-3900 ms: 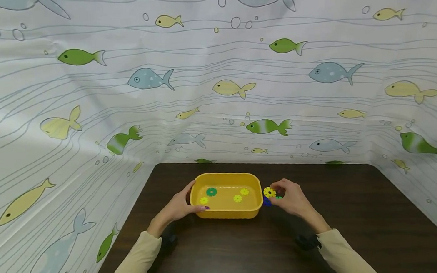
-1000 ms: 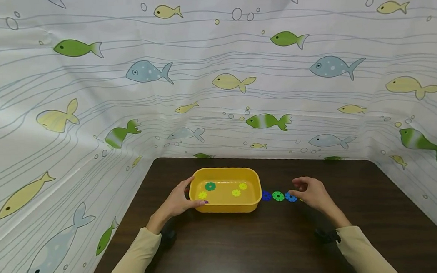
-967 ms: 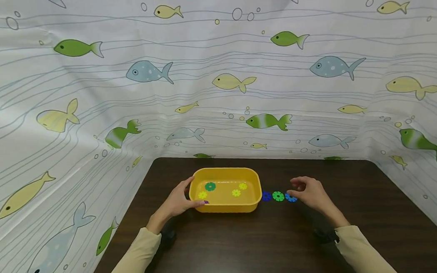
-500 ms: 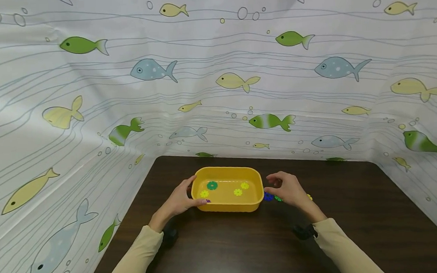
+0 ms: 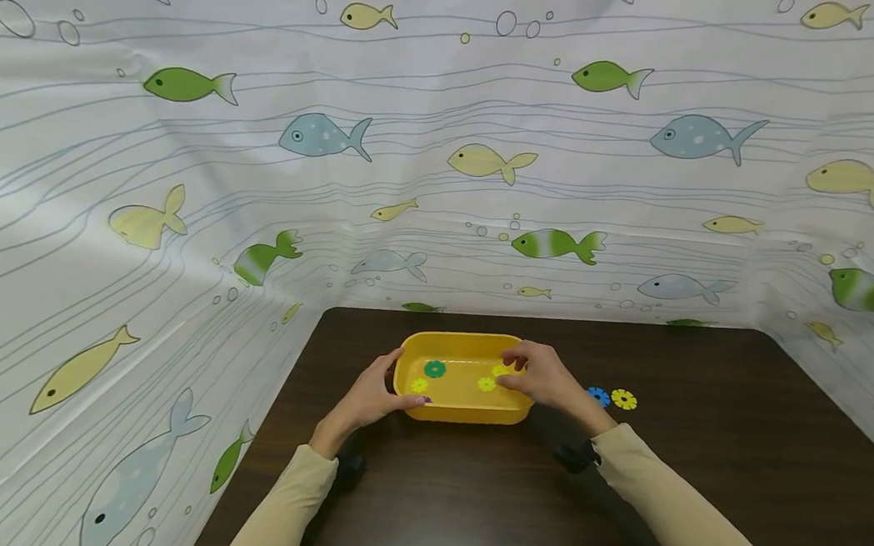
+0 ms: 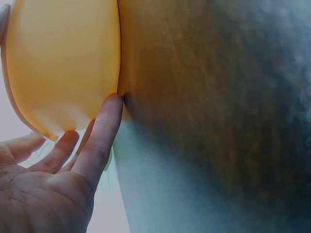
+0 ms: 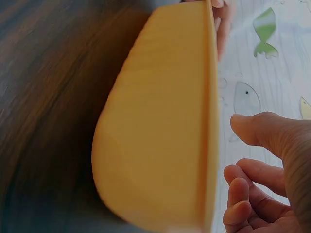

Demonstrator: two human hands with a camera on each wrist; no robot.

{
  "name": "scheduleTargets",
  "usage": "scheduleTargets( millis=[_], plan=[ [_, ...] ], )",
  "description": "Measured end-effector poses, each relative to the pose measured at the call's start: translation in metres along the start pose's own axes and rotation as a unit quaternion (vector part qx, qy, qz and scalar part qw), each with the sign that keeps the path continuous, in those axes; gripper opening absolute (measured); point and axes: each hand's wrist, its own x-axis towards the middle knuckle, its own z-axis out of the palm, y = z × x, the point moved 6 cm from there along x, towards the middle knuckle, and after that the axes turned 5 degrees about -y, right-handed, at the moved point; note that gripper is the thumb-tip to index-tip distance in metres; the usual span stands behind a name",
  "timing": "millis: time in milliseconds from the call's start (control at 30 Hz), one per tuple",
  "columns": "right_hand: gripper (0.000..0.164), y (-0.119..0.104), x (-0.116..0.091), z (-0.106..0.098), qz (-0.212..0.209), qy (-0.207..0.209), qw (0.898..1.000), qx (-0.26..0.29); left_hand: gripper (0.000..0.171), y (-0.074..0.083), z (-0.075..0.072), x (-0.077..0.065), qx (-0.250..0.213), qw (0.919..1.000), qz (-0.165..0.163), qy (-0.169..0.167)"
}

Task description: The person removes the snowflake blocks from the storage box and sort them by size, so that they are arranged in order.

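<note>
A yellow plastic tub (image 5: 464, 417) stands on the dark table. Inside lie snowflake discs: a green disc (image 5: 434, 369), several yellow ones such as the yellow disc (image 5: 486, 383), and a purple disc (image 5: 426, 400) near the thumb. My left hand (image 5: 369, 396) holds the tub's left end, thumb at the near rim, fingers spread against its outer wall in the left wrist view. Over the right end of the tub hovers my right hand (image 5: 543, 377); thumb and loosely bent fingers are apart, nothing between them in the right wrist view.
Right of the tub, a blue disc (image 5: 598, 397) and a yellow disc (image 5: 624, 399) lie side by side on the tabletop (image 5: 717, 423). My right hand and forearm cover the spot to their left. A fish-patterned curtain (image 5: 416, 174) rises behind and beside the table.
The right hand held a yellow disc beside the tub, then was at the right end of the disc row, where a yellow disc now lies. It has since swung left over the tub.
</note>
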Motion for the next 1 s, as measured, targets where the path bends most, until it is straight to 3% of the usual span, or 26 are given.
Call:
scheduleTargets(
  millis=[467, 900, 1000],
  plan=[
    [0.043, -0.028, 0.043, 0.034, -0.038, -0.045, 0.997, -0.04, 0.109, 0.003, -0.004, 0.001, -0.007, 0.9999, -0.004, 0.007],
    [0.042, -0.029, 0.079, 0.074, 0.012, -0.107, 0.994, -0.024, 0.102, 0.003, 0.0, 0.001, -0.012, 0.9999, -0.007, 0.007],
    [0.041, -0.023, 0.086, 0.087, -0.002, -0.109, 0.994, -0.025, 0.102, 0.001, 0.001, 0.0, -0.011, 0.9999, -0.008, 0.007]
  ],
)
